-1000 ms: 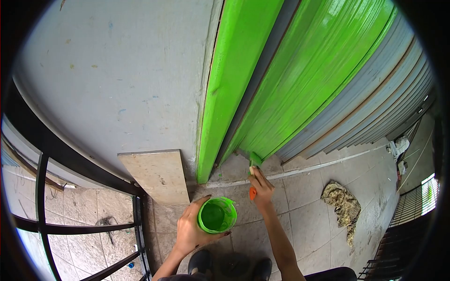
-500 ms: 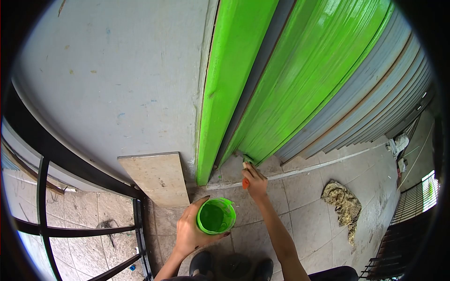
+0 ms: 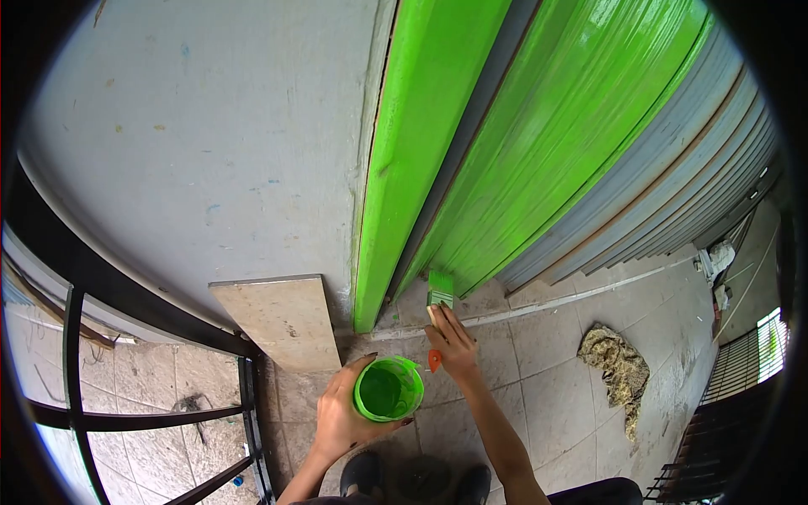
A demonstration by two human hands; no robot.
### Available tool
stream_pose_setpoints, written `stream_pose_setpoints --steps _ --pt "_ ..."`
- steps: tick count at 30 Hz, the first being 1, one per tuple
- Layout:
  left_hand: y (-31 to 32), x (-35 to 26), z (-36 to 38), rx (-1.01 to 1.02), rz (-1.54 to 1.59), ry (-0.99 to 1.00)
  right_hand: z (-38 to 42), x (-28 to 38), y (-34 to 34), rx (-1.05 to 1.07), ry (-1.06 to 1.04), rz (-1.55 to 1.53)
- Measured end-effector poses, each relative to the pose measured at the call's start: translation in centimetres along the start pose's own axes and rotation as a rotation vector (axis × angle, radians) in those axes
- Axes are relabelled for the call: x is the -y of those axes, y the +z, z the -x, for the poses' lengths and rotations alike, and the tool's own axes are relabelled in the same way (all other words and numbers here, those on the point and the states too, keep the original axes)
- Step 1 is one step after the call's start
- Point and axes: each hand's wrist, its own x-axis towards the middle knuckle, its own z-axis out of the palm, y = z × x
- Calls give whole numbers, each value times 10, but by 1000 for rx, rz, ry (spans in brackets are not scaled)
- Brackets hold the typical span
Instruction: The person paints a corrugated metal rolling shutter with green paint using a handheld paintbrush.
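1. Head view, around: a beige board leans against the grey wall, left of a green post; a black metal frame stands farther left, and a crumpled rag lies at right.
2. Head view, surface and room: dirty floor tiles run up to a pleated shutter, grey beside its green panel.
3. Head view, hands: low in the centre, the left hand wraps around an open paint tub; the right hand, forearm stretched forward, grasps a paintbrush, bristles towards the green panel's foot.

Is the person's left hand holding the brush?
No, the left hand holds the paint container, while the brush is in the right hand.
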Motion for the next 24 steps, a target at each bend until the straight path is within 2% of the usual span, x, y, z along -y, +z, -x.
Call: stream_pose_setpoints --steps 13,16,19,22,24 --pt "-1 -4 1 -3 5 2 3 8 -26 36 0 -43" --pt "-2 -5 1 -7 5 12 7 3 -22 155 135 -124" --pt "-2 -5 0 -8 -5 21 17 -12 1 256 168 -131" --pt "-3 -5 2 -5 11 18 3 -40 12 207 149 -46" --pt "-2 -5 3 -10 17 6 0 -38 9 83 133 -53"
